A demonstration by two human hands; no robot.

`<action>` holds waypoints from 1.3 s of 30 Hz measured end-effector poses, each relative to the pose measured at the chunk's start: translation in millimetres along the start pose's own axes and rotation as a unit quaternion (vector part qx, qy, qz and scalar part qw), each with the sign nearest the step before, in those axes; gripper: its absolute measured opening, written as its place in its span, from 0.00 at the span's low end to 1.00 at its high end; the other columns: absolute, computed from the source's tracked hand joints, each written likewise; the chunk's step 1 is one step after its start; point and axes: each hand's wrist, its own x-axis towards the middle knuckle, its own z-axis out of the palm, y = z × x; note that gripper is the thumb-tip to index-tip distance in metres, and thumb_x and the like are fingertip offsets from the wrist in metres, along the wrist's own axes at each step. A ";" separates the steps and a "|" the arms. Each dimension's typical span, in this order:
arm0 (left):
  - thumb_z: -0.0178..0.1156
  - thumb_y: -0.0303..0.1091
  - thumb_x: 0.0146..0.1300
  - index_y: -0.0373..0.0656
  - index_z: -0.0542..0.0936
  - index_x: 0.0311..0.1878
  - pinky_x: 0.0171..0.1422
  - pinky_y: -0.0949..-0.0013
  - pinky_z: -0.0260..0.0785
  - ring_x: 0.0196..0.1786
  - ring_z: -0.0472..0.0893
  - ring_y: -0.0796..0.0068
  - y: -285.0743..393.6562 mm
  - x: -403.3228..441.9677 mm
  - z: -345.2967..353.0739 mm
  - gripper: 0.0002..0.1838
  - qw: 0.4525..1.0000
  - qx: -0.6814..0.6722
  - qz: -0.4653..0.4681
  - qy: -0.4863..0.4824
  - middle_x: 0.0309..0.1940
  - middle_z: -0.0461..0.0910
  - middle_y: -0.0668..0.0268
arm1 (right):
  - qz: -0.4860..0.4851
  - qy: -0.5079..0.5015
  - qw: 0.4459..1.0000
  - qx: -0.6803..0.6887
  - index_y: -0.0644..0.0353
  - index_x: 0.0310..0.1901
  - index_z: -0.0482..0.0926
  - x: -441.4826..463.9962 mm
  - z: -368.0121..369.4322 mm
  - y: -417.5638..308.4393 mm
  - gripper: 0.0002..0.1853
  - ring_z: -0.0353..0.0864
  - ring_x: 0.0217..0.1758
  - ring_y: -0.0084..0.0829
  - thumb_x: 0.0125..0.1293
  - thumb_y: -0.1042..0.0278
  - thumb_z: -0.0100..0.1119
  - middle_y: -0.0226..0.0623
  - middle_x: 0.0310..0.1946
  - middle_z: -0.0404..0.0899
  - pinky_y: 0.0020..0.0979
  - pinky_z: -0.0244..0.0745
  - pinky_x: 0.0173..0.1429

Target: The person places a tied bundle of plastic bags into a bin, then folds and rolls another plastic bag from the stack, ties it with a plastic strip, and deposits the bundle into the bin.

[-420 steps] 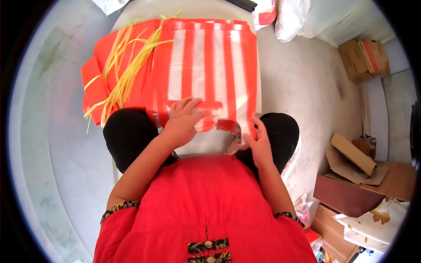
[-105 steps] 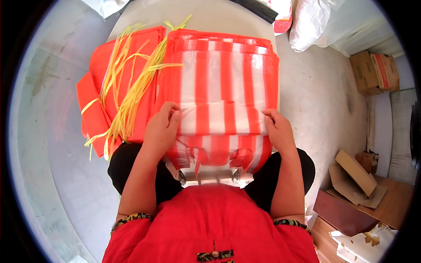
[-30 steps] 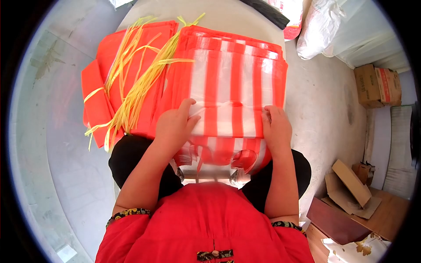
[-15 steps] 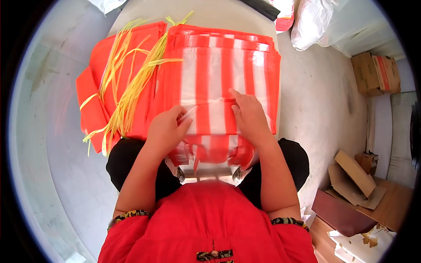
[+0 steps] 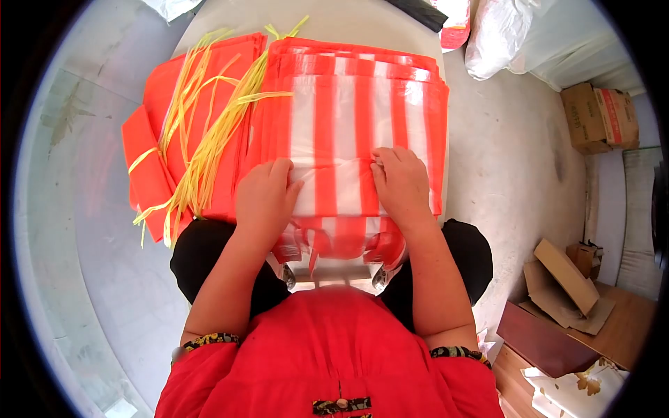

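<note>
A stack of red-and-white striped plastic bags (image 5: 345, 118) lies in front of me, its near end hanging over the table edge above my lap. My left hand (image 5: 267, 198) rests on the left part of the top bag, with curled fingers and thumb gripping the plastic. On the right, my right hand (image 5: 402, 184) has its fingertips and thumb closed on a fold of the same bag. A crease runs across the bag between both hands. Beside the stack on the left lie red folded bags (image 5: 162, 87), with a bundle of yellow plastic ties (image 5: 202, 167) across them.
The pale table (image 5: 306, 21) extends away beneath the stacks. A black object (image 5: 418, 12) lies at its far edge. White plastic sacks (image 5: 496, 42) stand beyond. Cardboard boxes (image 5: 601, 118) are at the far right, and an opened carton (image 5: 568, 285) sits nearer on a brown wooden surface.
My left fingers have moved slightly up and curled onto the bag. My right index finger, which was extended, has bent down onto the plastic. The stacks lie as before.
</note>
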 end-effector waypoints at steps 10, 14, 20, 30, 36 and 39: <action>0.71 0.30 0.53 0.38 0.80 0.60 0.69 0.54 0.74 0.64 0.80 0.52 16.1 -8.7 4.0 0.28 0.953 -0.067 0.284 -0.080 0.59 0.79 0.55 | -0.135 -0.193 0.967 0.099 0.60 0.61 0.82 -18.6 -37.0 -15.4 0.27 0.76 0.70 0.47 0.58 0.71 0.73 0.42 0.64 0.81 0.44 0.73 0.72; 0.68 0.26 0.52 0.33 0.79 0.63 0.74 0.56 0.71 0.69 0.77 0.53 -0.5 -8.5 15.5 0.31 0.960 -0.011 0.273 -0.062 0.64 0.78 0.53 | -0.101 -0.228 0.966 0.073 0.60 0.69 0.78 -24.5 -49.5 -3.3 0.34 0.67 0.80 0.45 0.57 0.75 0.69 0.40 0.74 0.74 0.45 0.66 0.81; 0.64 0.22 0.52 0.33 0.81 0.62 0.76 0.57 0.71 0.72 0.76 0.54 -4.6 -4.8 8.6 0.29 0.964 0.013 0.261 -0.054 0.68 0.78 0.54 | -0.053 -0.201 0.978 0.001 0.60 0.68 0.79 -30.3 -60.8 18.3 0.33 0.66 0.81 0.47 0.56 0.80 0.61 0.39 0.74 0.74 0.45 0.65 0.82; 0.62 0.25 0.68 0.36 0.84 0.57 0.56 0.63 0.78 0.50 0.87 0.56 -14.2 -2.1 -23.4 0.15 0.952 -0.246 0.072 -0.164 0.45 0.88 0.55 | 0.107 -0.175 0.957 0.206 0.63 0.57 0.87 -40.1 -93.4 43.5 0.20 0.82 0.65 0.36 0.64 0.85 0.61 0.39 0.58 0.87 0.36 0.76 0.69; 0.58 0.30 0.78 0.33 0.84 0.57 0.50 0.71 0.75 0.43 0.81 0.81 -27.6 -3.8 -15.5 0.13 0.889 -0.416 -0.074 -0.177 0.37 0.85 0.70 | 0.283 -0.097 0.867 0.398 0.64 0.62 0.80 -43.2 -99.6 52.8 0.19 0.83 0.51 0.20 0.69 0.82 0.63 0.33 0.49 0.87 0.25 0.78 0.57; 0.58 0.31 0.78 0.33 0.84 0.56 0.49 0.73 0.74 0.43 0.79 0.84 -24.0 -0.3 -14.4 0.13 0.866 -0.455 -0.115 -0.172 0.38 0.83 0.72 | 0.319 -0.096 0.845 0.417 0.63 0.65 0.74 -39.7 -94.9 50.5 0.24 0.82 0.47 0.19 0.68 0.78 0.66 0.31 0.43 0.85 0.25 0.77 0.54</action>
